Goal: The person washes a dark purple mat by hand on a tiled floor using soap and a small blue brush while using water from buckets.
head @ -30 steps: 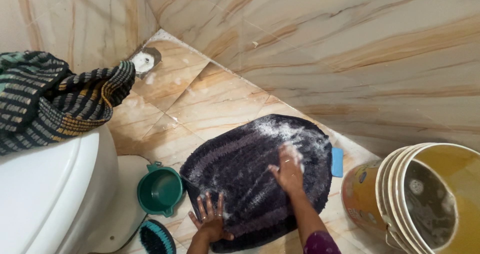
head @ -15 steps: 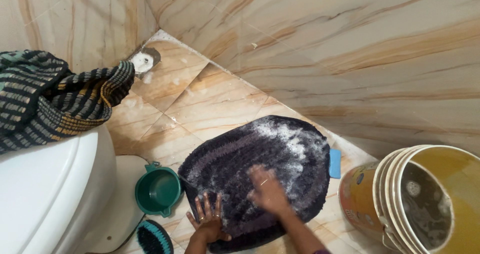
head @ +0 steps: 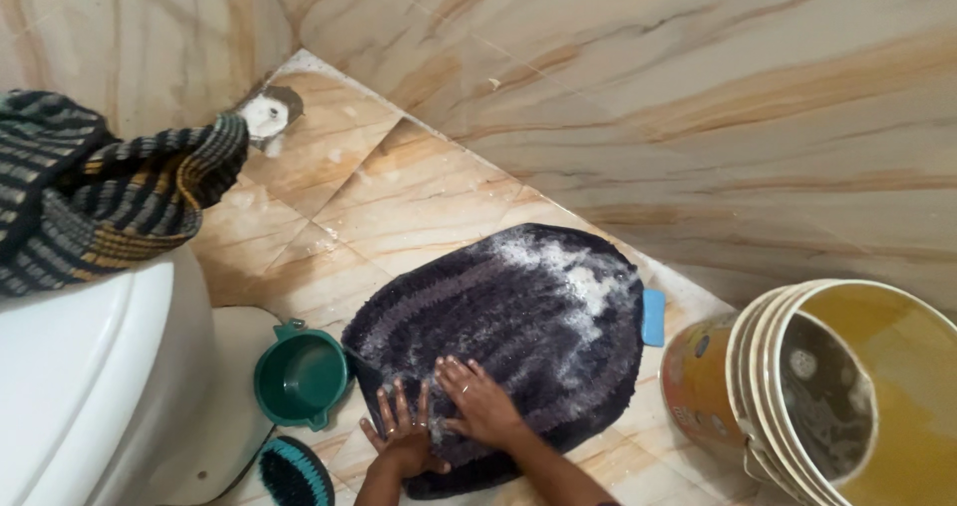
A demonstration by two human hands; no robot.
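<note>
A dark purple oval bath mat (head: 518, 317) lies on the tiled floor, with white soap foam on its far right part. My left hand (head: 402, 429) lies flat with fingers spread on the mat's near left edge. Beside it, my right hand (head: 478, 403) presses palm-down on the mat's near part, fingers apart. Neither hand holds anything.
A green mug (head: 299, 374) stands left of the mat beside a white toilet (head: 90, 386) draped with a striped mat (head: 90, 197). A black and teal brush (head: 294, 474) lies near. A yellow bucket (head: 847, 386) stands right. A blue soap bar (head: 653, 318) touches the mat's right edge.
My right hand has swept from the foamy far right of the mat back toward me, ending next to my left hand. The left hand stayed on the mat's edge.
</note>
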